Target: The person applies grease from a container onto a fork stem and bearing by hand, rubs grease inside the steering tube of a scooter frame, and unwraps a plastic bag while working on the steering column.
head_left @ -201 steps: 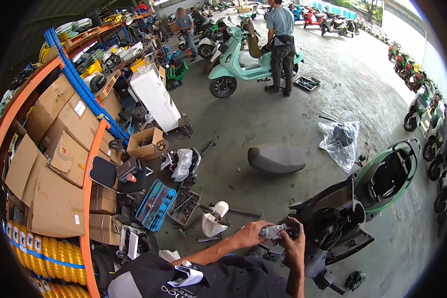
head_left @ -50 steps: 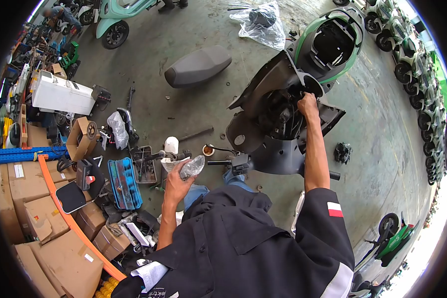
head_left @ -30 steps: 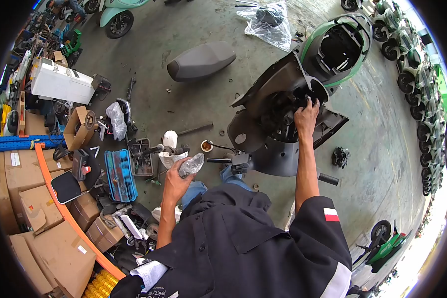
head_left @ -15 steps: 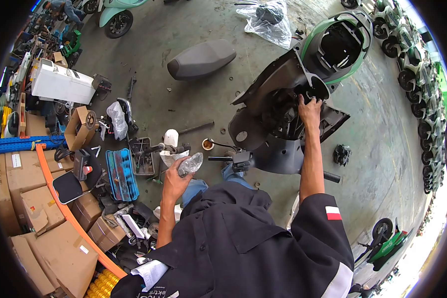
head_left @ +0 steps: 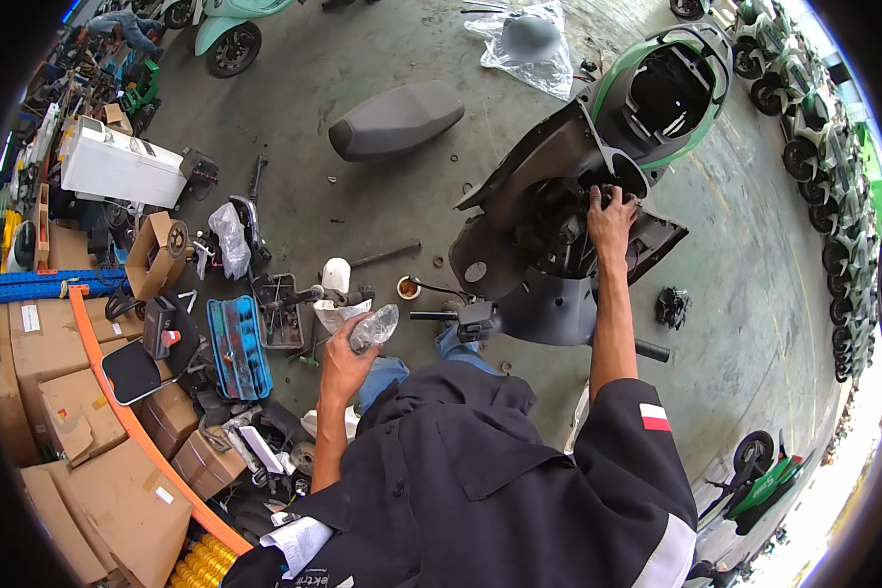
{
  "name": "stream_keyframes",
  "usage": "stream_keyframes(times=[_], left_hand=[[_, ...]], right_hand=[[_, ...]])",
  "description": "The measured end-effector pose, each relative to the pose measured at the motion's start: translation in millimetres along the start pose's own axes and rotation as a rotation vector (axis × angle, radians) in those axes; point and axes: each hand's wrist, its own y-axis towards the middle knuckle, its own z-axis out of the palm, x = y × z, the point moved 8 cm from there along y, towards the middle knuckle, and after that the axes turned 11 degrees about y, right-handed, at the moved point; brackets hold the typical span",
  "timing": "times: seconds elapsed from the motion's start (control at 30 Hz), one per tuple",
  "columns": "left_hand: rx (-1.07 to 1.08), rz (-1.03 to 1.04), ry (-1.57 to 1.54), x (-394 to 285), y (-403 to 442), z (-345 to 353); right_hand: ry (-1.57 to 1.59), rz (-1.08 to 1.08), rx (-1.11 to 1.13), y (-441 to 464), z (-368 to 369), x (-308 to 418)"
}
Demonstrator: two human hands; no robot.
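Note:
My left hand (head_left: 347, 355) is closed around a crumpled clear plastic bag (head_left: 374, 328); what is inside the bag cannot be made out. My right arm reaches over the handlebar of a partly dismantled scooter (head_left: 547, 312). Inside its dark body, my right hand (head_left: 612, 220) is bent, with the fingers curled at a dark part near the rim of the opening. That part is mostly hidden by the fingers and shadow. The scooter's green-edged rear body (head_left: 610, 103) has an open seat bay. A dark seat (head_left: 397, 120) lies apart on the floor.
A blue tool tray (head_left: 240, 348), a metal tray (head_left: 282, 312) and a small cup (head_left: 409, 287) are on the floor to the left. Cardboard boxes (head_left: 127, 500) stand behind an orange rack beam (head_left: 157, 451). A plastic sheet (head_left: 529, 59) lies ahead; parked scooters (head_left: 813, 167) line the right.
My right hand has shifted slightly, its fingers now more curled at the opening. My left hand stays almost in place with the plastic bag, and the view has moved a little.

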Motion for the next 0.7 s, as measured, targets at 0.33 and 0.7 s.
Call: stream_keyframes(times=[0.33,0.7], left_hand=[[-0.009,-0.006,0.012,0,0,-3],[0.027,-0.015,0.028,0,1,2]], right_hand=[[-0.011,0.241,0.1,32,30,-26],[0.324,0.369,0.038,44,44,-58]])
